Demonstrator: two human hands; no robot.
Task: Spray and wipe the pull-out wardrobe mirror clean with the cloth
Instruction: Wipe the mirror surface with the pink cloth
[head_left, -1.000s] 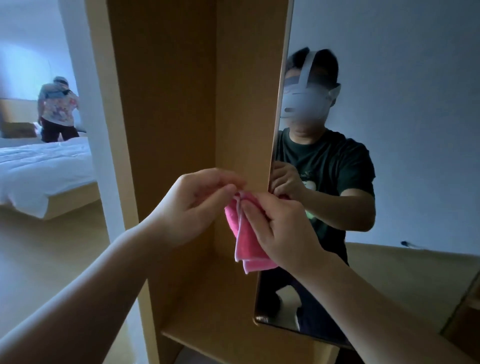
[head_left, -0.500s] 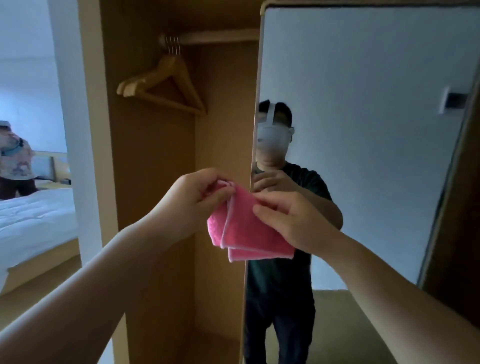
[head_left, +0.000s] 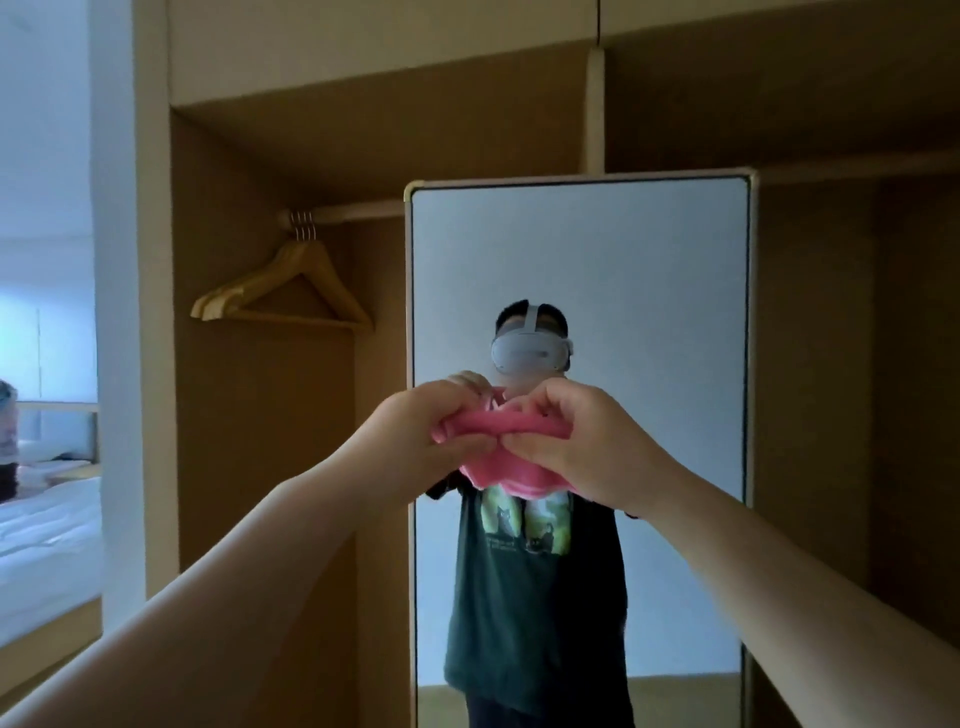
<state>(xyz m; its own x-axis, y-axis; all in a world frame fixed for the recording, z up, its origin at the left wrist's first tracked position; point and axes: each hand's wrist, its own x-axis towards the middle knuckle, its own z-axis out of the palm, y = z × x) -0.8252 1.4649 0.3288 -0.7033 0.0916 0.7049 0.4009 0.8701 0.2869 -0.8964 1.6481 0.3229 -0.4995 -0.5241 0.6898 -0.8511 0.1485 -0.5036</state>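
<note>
Between the two raised hands, at the middle of the view, a pink cloth is pulled into a bunched band. The left hand curls its fingers over the cloth's upper edge and pinches it from below with the thumb. The right hand grips the other end in the same way, and the two thumb tips almost meet at the middle. Below the thumbs the rest of the cloth hangs in a short, wavy fold.

Hands and cloth sit in front of the pull-out mirror, about halfway up the glass and toward its left side. Whether the cloth touches the glass cannot be told. The mirror is tall with rounded corners and a pale frame, and it stands out from a brown wooden wardrobe.

Its glass shows a person in a white headset and a dark green T-shirt with a pale green print of dark animal shapes. A line of writing under the print is too small to read, and so is the marking on the headset.

Left of the mirror, wooden hangers hang on a rail in an open compartment. Farther left lies a white bed.
</note>
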